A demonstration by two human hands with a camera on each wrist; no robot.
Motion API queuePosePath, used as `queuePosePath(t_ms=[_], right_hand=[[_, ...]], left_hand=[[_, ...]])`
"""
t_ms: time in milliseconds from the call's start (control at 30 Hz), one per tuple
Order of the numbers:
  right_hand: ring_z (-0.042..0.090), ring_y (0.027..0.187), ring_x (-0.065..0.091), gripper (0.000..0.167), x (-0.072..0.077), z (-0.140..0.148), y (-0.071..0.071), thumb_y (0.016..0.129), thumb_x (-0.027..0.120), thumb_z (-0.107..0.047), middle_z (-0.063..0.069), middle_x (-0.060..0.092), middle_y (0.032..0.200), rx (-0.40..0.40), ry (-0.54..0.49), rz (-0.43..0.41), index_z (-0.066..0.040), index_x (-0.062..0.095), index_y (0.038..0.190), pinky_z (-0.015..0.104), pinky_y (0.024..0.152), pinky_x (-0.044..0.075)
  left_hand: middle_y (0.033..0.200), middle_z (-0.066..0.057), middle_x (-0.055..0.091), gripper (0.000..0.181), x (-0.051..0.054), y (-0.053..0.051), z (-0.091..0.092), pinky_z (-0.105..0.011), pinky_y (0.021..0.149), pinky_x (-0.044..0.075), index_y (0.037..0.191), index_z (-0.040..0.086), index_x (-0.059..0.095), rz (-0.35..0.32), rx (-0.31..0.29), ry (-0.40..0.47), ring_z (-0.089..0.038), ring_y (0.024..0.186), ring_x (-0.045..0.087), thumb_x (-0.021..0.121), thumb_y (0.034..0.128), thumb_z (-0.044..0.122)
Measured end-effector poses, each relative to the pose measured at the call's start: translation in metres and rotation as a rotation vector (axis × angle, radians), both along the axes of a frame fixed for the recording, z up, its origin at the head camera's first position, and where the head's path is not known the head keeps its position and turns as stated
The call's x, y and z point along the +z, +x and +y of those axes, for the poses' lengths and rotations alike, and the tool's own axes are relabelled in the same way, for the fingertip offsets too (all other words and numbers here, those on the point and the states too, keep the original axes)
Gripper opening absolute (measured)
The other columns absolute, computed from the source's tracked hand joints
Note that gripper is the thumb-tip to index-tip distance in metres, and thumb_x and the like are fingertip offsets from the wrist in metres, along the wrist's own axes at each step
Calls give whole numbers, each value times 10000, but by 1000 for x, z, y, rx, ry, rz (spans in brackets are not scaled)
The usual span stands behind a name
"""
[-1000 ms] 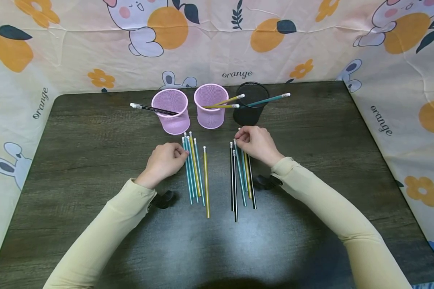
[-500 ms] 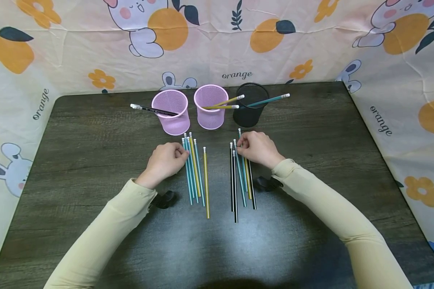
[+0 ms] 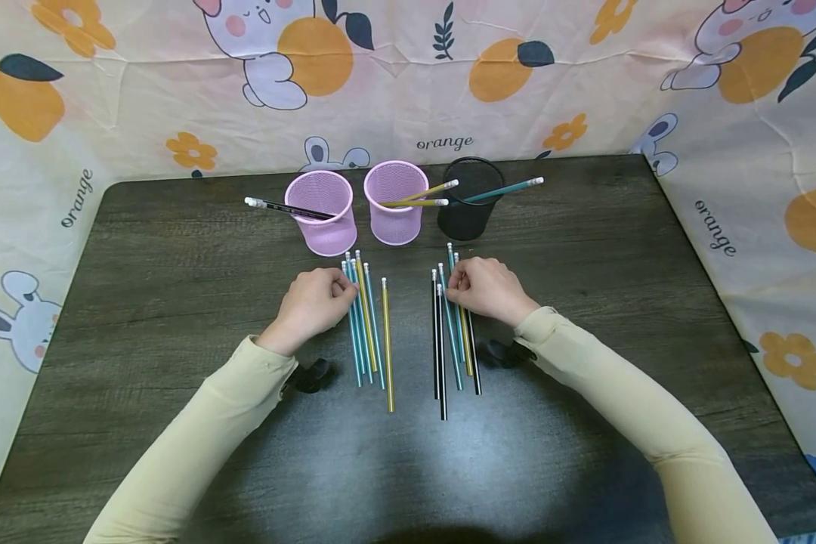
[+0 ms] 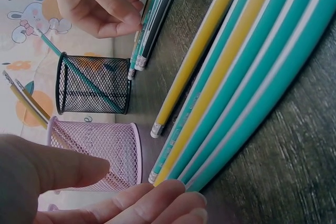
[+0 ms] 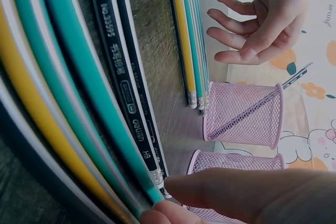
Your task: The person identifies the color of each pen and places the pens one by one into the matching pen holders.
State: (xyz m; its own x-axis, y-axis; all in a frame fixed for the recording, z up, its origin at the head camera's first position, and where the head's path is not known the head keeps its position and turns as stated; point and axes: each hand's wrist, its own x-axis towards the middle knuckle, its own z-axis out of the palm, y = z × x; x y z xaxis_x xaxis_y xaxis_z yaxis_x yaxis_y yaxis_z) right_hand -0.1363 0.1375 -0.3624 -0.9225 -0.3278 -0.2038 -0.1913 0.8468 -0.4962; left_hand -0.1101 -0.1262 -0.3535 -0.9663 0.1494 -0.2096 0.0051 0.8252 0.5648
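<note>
Two groups of pencils lie on the dark table. My left hand (image 3: 317, 302) hovers at the left group, fingertips near the eraser ends of the teal pencils (image 4: 262, 93). In the left wrist view its thumb stands apart from the fingers, with nothing between them. A yellow pencil (image 3: 388, 347) lies slightly apart in that group. My right hand (image 3: 487, 289) is over the upper part of the right group, which mixes black pencils (image 5: 123, 77), teal pencils (image 5: 89, 77) and a yellow pencil (image 5: 47, 114). Its thumb and fingertips are close to the eraser ends, with a gap between them.
Behind the pencils stand a left pink mesh cup (image 3: 326, 236) with a black pencil (image 3: 272, 205), a middle pink mesh cup (image 3: 396, 227) with two yellow pencils, and a black mesh cup (image 3: 461, 223) with a teal pencil (image 3: 510, 190). A printed cloth (image 3: 394, 98) hangs behind the table.
My right hand has moved slightly down along the right group, uncovering more eraser ends. My left hand has barely moved. The pencils and cups stay where they were.
</note>
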Motion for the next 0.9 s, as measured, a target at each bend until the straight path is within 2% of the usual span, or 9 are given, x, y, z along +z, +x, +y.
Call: queuePosePath(t_ms=[333, 667, 900], right_hand=[[129, 556, 493, 105, 1, 6, 6, 835, 701, -184, -22, 584, 632, 33, -6, 2, -95, 672, 787, 256, 502, 355], [149, 621, 576, 86, -1, 10, 7, 818, 707, -157, 1, 647, 684, 31, -23, 3, -83, 664, 807, 294, 570, 427], [163, 628, 578, 106, -4, 9, 5, 798, 722, -163, 11, 651, 693, 17, -5, 21, -81, 656, 784, 305, 585, 432]], left_hand=[[770, -37, 687, 240, -1, 0, 1, -282, 543, 409, 939, 55, 695, -8, -3, -2, -165, 644, 574, 552, 916, 246], [772, -35, 694, 249, -1, -1, 3, -280, 537, 409, 950, 59, 705, -7, -6, -3, -164, 644, 578, 550, 905, 248], [777, -40, 700, 252, -1, -1, 3, -276, 537, 409, 949, 54, 703, -14, -9, 1, -162, 644, 582, 552, 910, 252]])
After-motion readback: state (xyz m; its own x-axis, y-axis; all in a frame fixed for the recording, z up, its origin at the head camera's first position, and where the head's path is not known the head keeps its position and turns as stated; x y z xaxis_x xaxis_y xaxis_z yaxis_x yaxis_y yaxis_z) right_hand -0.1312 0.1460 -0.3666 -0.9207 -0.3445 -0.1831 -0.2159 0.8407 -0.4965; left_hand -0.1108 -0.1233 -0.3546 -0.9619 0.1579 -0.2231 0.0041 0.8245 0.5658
